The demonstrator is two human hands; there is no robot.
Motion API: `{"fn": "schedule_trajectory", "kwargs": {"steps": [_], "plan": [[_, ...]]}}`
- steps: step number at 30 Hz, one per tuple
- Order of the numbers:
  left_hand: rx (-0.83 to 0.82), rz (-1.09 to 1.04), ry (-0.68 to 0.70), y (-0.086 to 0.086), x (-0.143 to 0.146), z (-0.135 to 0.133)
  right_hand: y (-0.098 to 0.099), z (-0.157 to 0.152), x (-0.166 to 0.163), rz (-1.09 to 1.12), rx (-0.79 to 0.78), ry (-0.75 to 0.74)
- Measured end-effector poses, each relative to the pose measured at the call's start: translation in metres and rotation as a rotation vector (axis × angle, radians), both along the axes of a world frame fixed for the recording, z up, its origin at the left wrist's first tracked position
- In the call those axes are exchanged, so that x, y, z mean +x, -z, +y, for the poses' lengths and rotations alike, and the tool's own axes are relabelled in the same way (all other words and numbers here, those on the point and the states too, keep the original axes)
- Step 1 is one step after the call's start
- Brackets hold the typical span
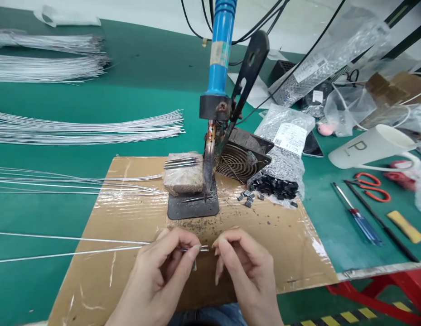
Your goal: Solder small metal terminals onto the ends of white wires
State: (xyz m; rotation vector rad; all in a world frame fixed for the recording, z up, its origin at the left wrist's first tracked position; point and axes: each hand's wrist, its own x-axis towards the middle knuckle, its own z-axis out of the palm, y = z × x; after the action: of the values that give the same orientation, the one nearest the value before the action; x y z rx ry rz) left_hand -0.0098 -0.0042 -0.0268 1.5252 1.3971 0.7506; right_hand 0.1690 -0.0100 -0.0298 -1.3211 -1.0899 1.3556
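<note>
My left hand (162,267) is closed in a pinch on the ends of thin white wires (67,246) that run off to the left across the cardboard sheet (135,217). My right hand (244,267) is curled just to the right, its fingertips meeting the bare wire tips between both hands; what it pinches is too small to name. Directly beyond the hands a blue-handled soldering iron (220,59) stands tip down in a black stand (193,206), with a worn sponge block (183,177) beside it.
Bundles of white wires (88,127) lie on the green table at left. A small fan (242,156), loose black parts (274,186) and their bag sit right of the iron. A white cup (370,147), red scissors (371,185) and a screwdriver (358,219) lie farther right.
</note>
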Motion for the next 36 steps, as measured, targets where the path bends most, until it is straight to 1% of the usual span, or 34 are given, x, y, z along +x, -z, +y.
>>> {"fn": "schedule_trajectory", "kwargs": {"steps": [5,7,11,13,16,20,27,36], "plan": [[-0.070,-0.059,-0.142,-0.010,0.006,0.001,0.000,0.000,-0.002,-0.017,0.017,0.000],[-0.076,-0.079,-0.170,-0.013,0.007,0.001,0.000,0.000,-0.004,-0.004,0.025,0.014],[-0.079,-0.092,-0.116,-0.013,0.004,0.000,0.000,-0.002,-0.013,0.105,0.017,0.047],[-0.073,-0.104,-0.113,-0.012,0.002,-0.001,0.001,-0.003,-0.019,0.183,-0.005,0.081],[-0.070,-0.113,-0.110,-0.009,0.000,-0.001,0.001,-0.005,-0.025,0.281,-0.064,0.130],[-0.085,-0.097,-0.089,-0.005,0.000,-0.004,0.002,-0.005,-0.027,0.338,-0.147,0.157],[-0.029,0.001,-0.065,-0.002,-0.001,-0.007,0.004,-0.004,-0.023,0.425,-0.201,0.112],[-0.038,-0.023,-0.106,-0.012,0.005,-0.005,0.001,0.000,-0.016,0.513,-0.254,0.018]]}}
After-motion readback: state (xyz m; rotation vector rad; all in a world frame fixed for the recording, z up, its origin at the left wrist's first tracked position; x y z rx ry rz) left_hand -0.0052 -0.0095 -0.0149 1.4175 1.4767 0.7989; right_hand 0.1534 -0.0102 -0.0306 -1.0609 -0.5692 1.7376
